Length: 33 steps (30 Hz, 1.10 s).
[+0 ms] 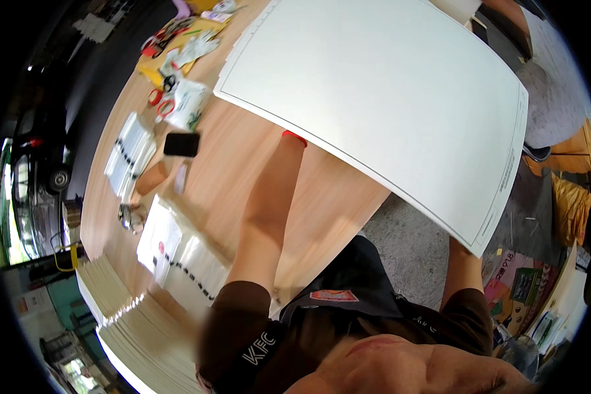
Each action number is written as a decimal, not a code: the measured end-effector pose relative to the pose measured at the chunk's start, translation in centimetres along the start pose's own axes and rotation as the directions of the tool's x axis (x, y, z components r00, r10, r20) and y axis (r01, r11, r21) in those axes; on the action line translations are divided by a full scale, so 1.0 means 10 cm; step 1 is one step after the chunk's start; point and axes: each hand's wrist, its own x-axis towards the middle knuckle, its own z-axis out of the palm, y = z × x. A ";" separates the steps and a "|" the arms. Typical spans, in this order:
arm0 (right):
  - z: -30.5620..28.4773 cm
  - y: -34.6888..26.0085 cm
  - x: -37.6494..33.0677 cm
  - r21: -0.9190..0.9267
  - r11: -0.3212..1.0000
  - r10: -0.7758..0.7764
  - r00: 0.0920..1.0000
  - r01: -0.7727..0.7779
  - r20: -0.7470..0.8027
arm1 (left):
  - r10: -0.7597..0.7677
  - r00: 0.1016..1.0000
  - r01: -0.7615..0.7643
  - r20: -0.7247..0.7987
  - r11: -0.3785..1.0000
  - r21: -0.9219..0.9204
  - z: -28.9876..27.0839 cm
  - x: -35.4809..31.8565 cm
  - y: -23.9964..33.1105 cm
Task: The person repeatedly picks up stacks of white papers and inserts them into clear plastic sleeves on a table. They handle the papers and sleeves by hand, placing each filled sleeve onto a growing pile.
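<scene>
Head view: large white sheet (387, 98) of card, thin printed border along its edges, held up over the wooden counter (223, 164), one corner hanging past the counter edge. Both forearms run up beneath it; both hands are hidden behind the sheet, so grip cannot be told. Red band at left wrist (294, 136). Judged step: carrying or positioning the sheet. Next move likely calls for level support. Nearby: black phone (181, 144), red-handled scissors (161, 100), stacked boards (131, 322).
</scene>
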 end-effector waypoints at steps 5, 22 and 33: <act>-0.15 0.18 -0.76 0.061 0.996 0.056 0.998 -0.058 0.031 | 0.017 0.999 -0.018 -0.034 1.000 -0.009 -0.52 -0.47 0.26; 0.90 0.31 -1.56 0.427 0.861 0.171 0.948 -0.276 0.267 | 0.228 0.974 -0.212 -0.004 0.911 0.353 -1.99 -2.23 0.88; 1.43 0.50 -3.38 0.161 0.865 0.332 0.783 -0.475 0.526 | 0.590 0.807 0.026 0.025 -0.078 0.997 -3.54 -4.86 0.70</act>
